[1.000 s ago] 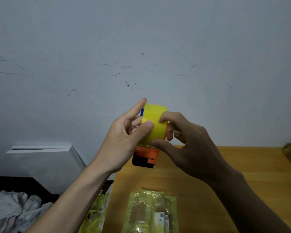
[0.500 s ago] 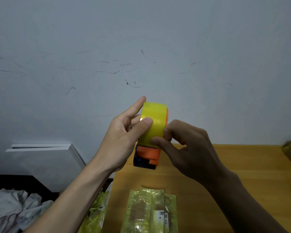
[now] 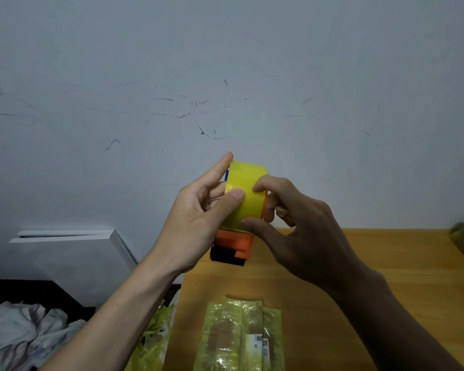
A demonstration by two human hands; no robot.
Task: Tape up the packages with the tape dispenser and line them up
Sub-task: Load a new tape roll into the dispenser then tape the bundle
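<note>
1. We see the roll of yellow tape [image 3: 245, 194] as smooth, glossy film with a soft sheen across its outer face.
2. The tape dispenser [image 3: 233, 243] under it looks like matt orange plastic with a darker, dull black part at the bottom.
3. The package [image 3: 241, 336] is wrapped in crinkled, glossy yellowish clear plastic that catches highlights; a white paper label [image 3: 257, 344] sits on it.
4. The tabletop [image 3: 359, 263] looks like smooth wood with a light grain and a low satin finish.
5. The wall [image 3: 225, 62] is matt painted plaster, scuffed with dark marks.
6. We see crumpled, soft white cloth [image 3: 19, 336] at lower left.
</note>
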